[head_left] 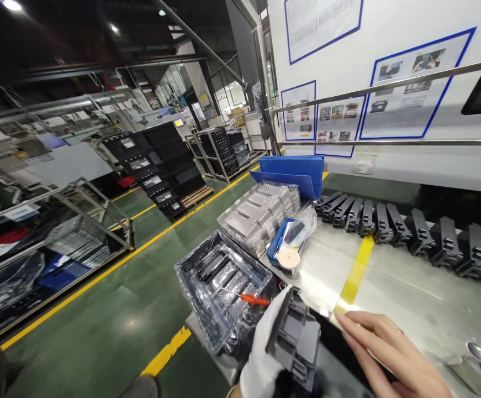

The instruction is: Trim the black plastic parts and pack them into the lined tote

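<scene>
My left hand (pixel 262 348), in a white glove, is closed around a dark grey moulded plastic part (pixel 296 337) with ribs and clips. Just left of the glove, over the lined crate, is a tool with an orange handle (pixel 253 299) and a thin metal shaft; whether the hand touches it I cannot tell. My bare right hand (pixel 389 351) is over the near side of the metal table, right of the part and apart from it. Its thumb and fingertips are pressed together, and what they pinch, if anything, is too small to make out.
A plastic-lined crate (pixel 190 282) stands left of the metal table (pixel 422 293). Clear trays (pixel 260 213), a blue box (pixel 274 255) and blue folders (pixel 292 168) sit behind. Similar black parts (pixel 383 221) line the back edge. Metal rails (pixel 373 142) cross above.
</scene>
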Tool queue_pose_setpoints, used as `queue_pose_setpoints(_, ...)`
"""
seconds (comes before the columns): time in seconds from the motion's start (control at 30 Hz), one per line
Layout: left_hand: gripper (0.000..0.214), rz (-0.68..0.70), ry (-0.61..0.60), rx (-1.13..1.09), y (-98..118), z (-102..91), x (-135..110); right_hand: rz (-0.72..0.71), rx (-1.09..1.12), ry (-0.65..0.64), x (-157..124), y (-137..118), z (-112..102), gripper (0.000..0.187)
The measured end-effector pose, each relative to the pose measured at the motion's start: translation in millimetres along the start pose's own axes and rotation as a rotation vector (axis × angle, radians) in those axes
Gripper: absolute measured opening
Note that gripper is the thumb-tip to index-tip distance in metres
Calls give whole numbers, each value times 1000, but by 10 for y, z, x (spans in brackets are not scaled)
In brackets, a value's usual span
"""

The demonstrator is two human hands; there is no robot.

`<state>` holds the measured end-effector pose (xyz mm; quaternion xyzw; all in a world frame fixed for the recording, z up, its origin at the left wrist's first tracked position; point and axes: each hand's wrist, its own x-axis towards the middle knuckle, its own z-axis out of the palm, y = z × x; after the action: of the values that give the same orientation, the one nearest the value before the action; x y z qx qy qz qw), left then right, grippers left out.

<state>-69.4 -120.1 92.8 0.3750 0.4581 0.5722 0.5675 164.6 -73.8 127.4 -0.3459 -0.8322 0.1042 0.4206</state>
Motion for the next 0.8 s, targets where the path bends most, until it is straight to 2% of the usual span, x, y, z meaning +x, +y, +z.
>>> queue_pose_setpoints(0.1,76,120,67,183,45,-51,-45,-16,-64,-7,17,-31,-44,35)
queue_pose_setpoints(0.2,71,234,119,423,-19,-88,-100,-16,-85,-13,19,-15,-83,35)
queue_pose_setpoints(0.3,67,310,96,587,-124,-140,-95,-6,-73,-26,11,41,-110,35)
queue_pose_setpoints(0.37,70,290,67,524,-113,-169,-55,65,-61,25,25,70,-120,30)
queue_pose_setpoints(0.43,67,242,-6,469,11,-167,-9,227,75,8,59,64,-122,25)
queue_pose_setpoints(0.47,66,224,-88,455,110,-148,9,333,181,-53,82,45,-119,26)
queue_pose_setpoints(0.53,66,220,-269,434,339,-78,26,534,386,-226,125,-16,-100,43)
queue_pose_setpoints(0.6,63,223,-366,403,538,15,21,686,530,-339,158,-84,-67,54)
queue_pose_setpoints(0.7,54,192,-388,348,672,120,4,784,644,-357,180,-150,-29,58)
queue_pose_setpoints(0.8,53,135,-375,283,669,143,11,748,682,-430,190,-164,-66,59)
